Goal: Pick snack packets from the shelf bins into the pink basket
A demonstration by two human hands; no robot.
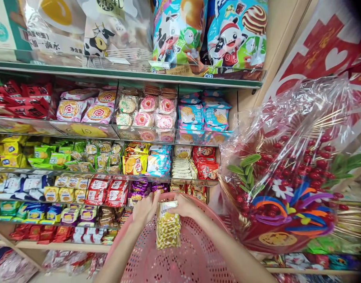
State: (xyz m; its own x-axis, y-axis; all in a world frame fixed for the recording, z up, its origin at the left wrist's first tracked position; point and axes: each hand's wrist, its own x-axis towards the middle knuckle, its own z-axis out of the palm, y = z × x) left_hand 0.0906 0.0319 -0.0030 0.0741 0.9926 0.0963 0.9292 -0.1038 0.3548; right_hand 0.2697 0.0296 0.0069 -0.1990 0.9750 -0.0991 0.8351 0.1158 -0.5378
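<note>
A neat stack of yellow-and-white biscuit packets [168, 232] is upright over the pink perforated plastic basket [139, 259]. My right hand [182, 205] grips the top of the stack from the right, its thumb lying over the front packet. At the stack's upper left edge, my left hand [146, 209] is closed against it, with part of its fingers hidden. Beyond both hands are the basket's far rim and the lower snack shelves. Similar pale packets [184, 169] lie in a shelf compartment just above my right hand.
Tiered shelves with clear plastic fronts [147, 135] hold many wrapped snacks. Large snack bags [180, 35] stand on the top shelf. To the right, a plastic-wrapped arrangement of red berries [286, 169] bulges out close beside the basket and my right arm.
</note>
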